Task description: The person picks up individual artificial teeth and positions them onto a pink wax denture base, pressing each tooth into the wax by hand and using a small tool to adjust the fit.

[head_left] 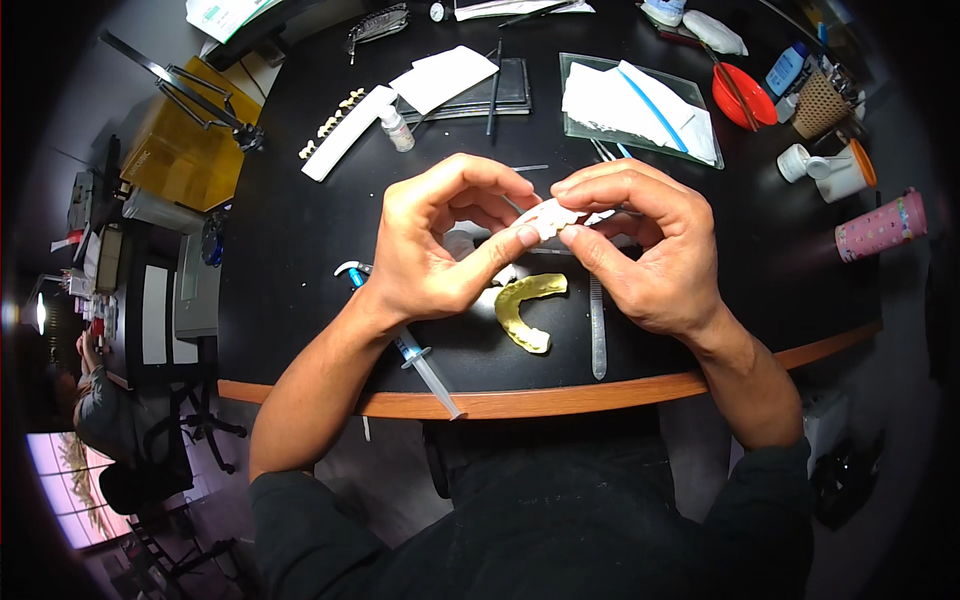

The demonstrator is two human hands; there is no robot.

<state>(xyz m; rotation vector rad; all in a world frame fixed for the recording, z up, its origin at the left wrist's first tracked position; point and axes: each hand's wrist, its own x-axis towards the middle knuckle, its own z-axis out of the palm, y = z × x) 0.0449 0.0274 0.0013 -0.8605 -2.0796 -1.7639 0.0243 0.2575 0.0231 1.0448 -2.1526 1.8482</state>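
Both hands meet above the middle of the black bench [300, 230], pinching a small white cast [556, 217] between them. The left hand [435, 245] clamps it with thumb and forefinger; the right hand [645, 250] grips its other end, fingers closed on it. Just below lies a yellow tray [525, 305], a syringe [420, 360] under the left wrist, and a metal ruler [597, 335] beside the right hand.
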